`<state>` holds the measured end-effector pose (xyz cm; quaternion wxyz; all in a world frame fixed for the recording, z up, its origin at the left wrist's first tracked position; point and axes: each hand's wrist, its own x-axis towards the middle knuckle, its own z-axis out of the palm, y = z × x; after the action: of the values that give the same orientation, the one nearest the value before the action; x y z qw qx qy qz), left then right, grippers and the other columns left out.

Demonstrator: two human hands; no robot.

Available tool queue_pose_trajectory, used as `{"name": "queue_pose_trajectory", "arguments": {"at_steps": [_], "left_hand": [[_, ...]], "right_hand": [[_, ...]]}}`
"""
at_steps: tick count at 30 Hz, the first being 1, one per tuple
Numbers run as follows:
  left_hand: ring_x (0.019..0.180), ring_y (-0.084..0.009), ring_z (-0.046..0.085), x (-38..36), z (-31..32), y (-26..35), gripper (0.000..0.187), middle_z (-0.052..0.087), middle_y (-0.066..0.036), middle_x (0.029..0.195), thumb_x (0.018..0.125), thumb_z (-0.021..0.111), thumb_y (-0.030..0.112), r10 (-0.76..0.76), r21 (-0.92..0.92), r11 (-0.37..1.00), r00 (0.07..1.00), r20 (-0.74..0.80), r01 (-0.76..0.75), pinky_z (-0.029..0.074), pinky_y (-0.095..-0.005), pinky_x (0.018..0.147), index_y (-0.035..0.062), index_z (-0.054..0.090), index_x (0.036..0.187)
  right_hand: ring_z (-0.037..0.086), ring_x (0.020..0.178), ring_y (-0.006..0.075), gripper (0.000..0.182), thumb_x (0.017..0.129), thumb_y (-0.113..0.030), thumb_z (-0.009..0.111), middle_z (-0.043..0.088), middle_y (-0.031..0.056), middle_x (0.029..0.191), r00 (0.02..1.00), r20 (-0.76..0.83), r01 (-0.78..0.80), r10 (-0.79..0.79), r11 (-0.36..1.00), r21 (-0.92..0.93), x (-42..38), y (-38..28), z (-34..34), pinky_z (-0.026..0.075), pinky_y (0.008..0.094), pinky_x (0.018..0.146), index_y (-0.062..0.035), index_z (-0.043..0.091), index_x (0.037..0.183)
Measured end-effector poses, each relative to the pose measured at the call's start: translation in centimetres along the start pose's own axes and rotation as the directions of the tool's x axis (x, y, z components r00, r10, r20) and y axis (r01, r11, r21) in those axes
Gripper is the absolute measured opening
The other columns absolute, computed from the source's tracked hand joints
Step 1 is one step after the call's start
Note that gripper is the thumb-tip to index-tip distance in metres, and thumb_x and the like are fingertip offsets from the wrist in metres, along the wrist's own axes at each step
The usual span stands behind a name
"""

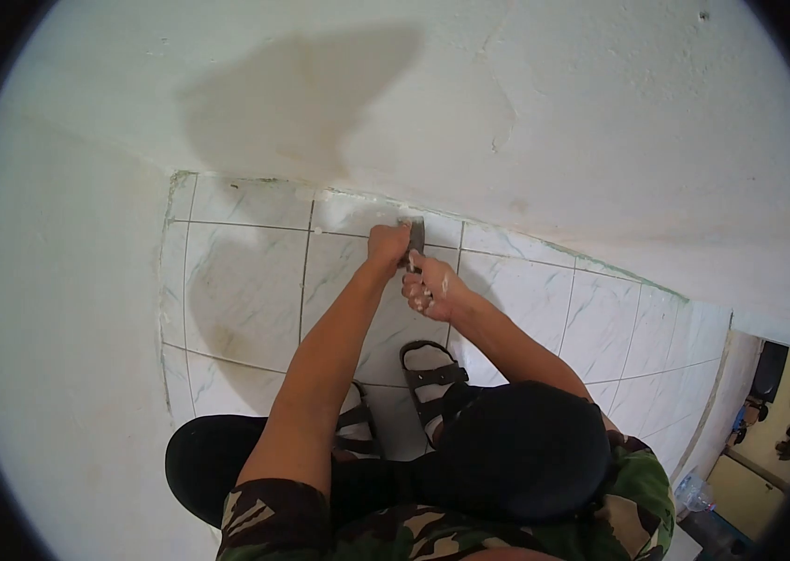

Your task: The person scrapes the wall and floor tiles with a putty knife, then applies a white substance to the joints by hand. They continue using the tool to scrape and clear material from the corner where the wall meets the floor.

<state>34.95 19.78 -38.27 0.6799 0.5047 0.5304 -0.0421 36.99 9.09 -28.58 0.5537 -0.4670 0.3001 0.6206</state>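
Observation:
Both my hands meet over the tiled floor (245, 309), close to the foot of the wall. My right hand (434, 285) is closed round the handle of what looks like a putty knife (417, 232), its flat grey blade toward the wall. White paste is smeared on that hand's fingers. My left hand (387, 248) is closed at the blade's left side, fingers against it; its fingertips are partly hidden. Small white specks lie on the tiles near the wall joint.
The white wall (554, 112) rises ahead, with another wall (68, 280) at left. Greenish marks run along the floor joint. My sandalled feet (432, 379) and dark-covered knees are below my hands. At far right a plastic bottle (694, 491) stands near a doorway.

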Motion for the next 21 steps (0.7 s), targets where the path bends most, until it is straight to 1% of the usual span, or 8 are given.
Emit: {"name": "queue_pose_trajectory", "arguments": {"at_steps": [4,6,10,12,16,18,19,21], "left_hand": [[0.058,-0.0275,0.062,0.7,-0.4,0.2,0.041,0.063,-0.020,0.069,0.086,0.061,0.027,0.072,0.032,0.997,0.997,-0.021,-0.072,0.047,-0.0407,0.050,-0.0112,0.062,0.073],[0.058,-0.0277,0.062,0.1,-0.8,0.2,0.042,0.063,-0.021,0.068,0.086,0.060,0.028,0.095,0.174,0.980,0.995,0.017,-0.096,0.047,-0.0409,0.050,-0.0110,0.062,0.072],[0.059,-0.0274,0.062,0.4,-0.6,0.4,0.042,0.063,-0.020,0.069,0.086,0.060,0.029,-0.012,0.031,0.999,1.000,-0.004,0.012,0.047,-0.0412,0.049,-0.0105,0.063,0.074],[0.061,-0.0266,0.062,2.2,-1.0,0.4,0.041,0.064,-0.020,0.072,0.086,0.060,0.029,0.164,0.221,0.963,0.986,-0.013,-0.157,0.047,-0.0407,0.047,-0.0105,0.063,0.078],[0.061,-0.0272,0.062,0.8,-1.1,0.2,0.041,0.064,-0.020,0.073,0.085,0.061,0.030,0.069,0.176,0.982,0.997,0.028,-0.073,0.046,-0.0409,0.046,-0.0105,0.064,0.078],[0.060,-0.0284,0.061,0.5,-1.0,-0.3,0.042,0.064,-0.020,0.073,0.085,0.060,0.030,0.032,0.106,0.994,0.999,0.001,-0.032,0.047,-0.0417,0.047,-0.0106,0.064,0.077],[0.060,-0.0284,0.061,1.2,-1.1,0.4,0.042,0.064,-0.020,0.073,0.085,0.060,0.030,0.040,0.105,0.994,0.999,0.001,-0.040,0.047,-0.0417,0.047,-0.0106,0.064,0.077],[0.060,-0.0311,0.063,2.4,-1.3,0.8,0.041,0.065,-0.022,0.075,0.084,0.061,0.030,0.132,0.112,0.985,0.991,0.005,-0.131,0.048,-0.0427,0.051,-0.0103,0.064,0.077]], "right_hand": [[0.026,0.045,0.0097,0.026,0.099,-0.037,0.039,0.029,-0.0015,0.061,0.993,0.116,0.034,-0.037,0.999,0.023,1.1,0.3,0.3,0.018,0.0251,0.036,-0.0146,0.037,0.085],[0.029,0.045,0.0102,0.026,0.099,-0.036,0.040,0.028,-0.0017,0.060,0.995,0.091,0.038,-0.038,0.999,0.008,0.8,1.0,0.3,0.018,0.0253,0.036,-0.0145,0.035,0.085],[0.026,0.045,0.0076,0.027,0.099,-0.038,0.041,0.026,-0.0037,0.059,0.995,0.096,0.003,-0.005,1.000,0.023,1.1,0.2,0.4,0.018,0.0226,0.035,-0.0162,0.036,0.084],[0.025,0.044,0.0073,0.028,0.100,-0.037,0.041,0.025,-0.0044,0.058,0.997,0.058,0.045,-0.044,0.999,-0.028,1.6,0.1,1.4,0.017,0.0220,0.034,-0.0154,0.036,0.082],[0.023,0.044,0.0067,0.029,0.100,-0.037,0.040,0.024,-0.0056,0.057,0.998,-0.012,0.055,-0.055,0.998,-0.023,0.4,0.7,1.6,0.017,0.0224,0.034,-0.0147,0.037,0.081],[0.022,0.042,0.0067,0.031,0.100,-0.037,0.038,0.023,-0.0061,0.056,0.996,0.092,-0.006,0.004,1.000,0.024,0.7,1.0,0.9,0.017,0.0231,0.034,-0.0144,0.037,0.079],[0.022,0.042,0.0067,0.031,0.100,-0.037,0.038,0.023,-0.0061,0.056,0.995,0.096,0.001,-0.003,1.000,0.021,1.1,0.5,1.1,0.017,0.0231,0.034,-0.0144,0.037,0.079],[0.022,0.041,0.0074,0.033,0.100,-0.038,0.036,0.023,-0.0054,0.056,0.972,0.225,0.050,-0.071,0.994,0.100,1.7,0.5,1.2,0.017,0.0240,0.034,-0.0144,0.036,0.078]]}}
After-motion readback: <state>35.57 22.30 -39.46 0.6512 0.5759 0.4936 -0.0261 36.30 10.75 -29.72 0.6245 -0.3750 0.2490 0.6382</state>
